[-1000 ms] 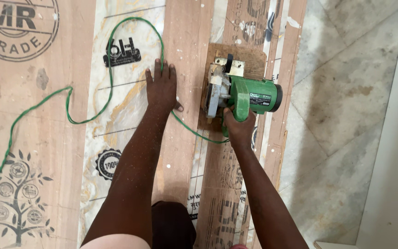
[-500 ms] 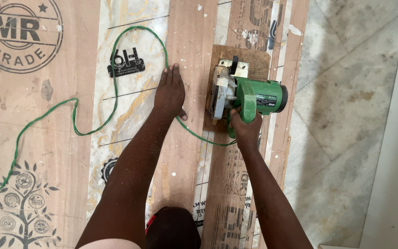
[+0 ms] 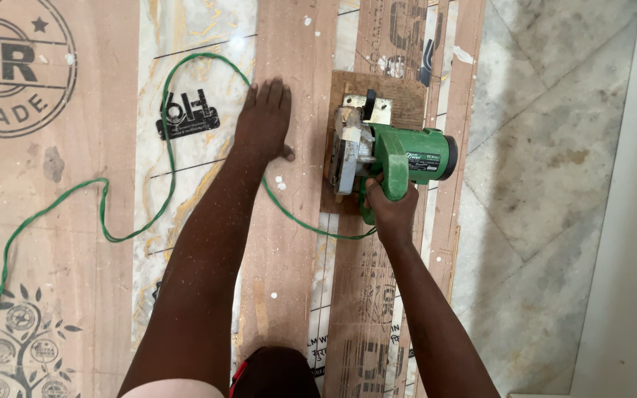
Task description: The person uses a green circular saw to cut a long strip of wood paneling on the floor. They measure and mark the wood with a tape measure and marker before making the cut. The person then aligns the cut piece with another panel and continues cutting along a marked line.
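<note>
Green circular saw [image 3: 396, 158] sits gripped in right hand [image 3: 392, 210] fingers; left hand [image 3: 263, 121] presses flat, fingers spread, on plywood strip [image 3: 289, 243].

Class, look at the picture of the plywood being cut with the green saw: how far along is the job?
Done: narrow cut strips already lie beside the saw. In hand: the right hand grips the green circular saw, which sits on the board, while the left hand presses flat on the wide plank. Left: the board's length ahead of the saw looks uncut.
</note>
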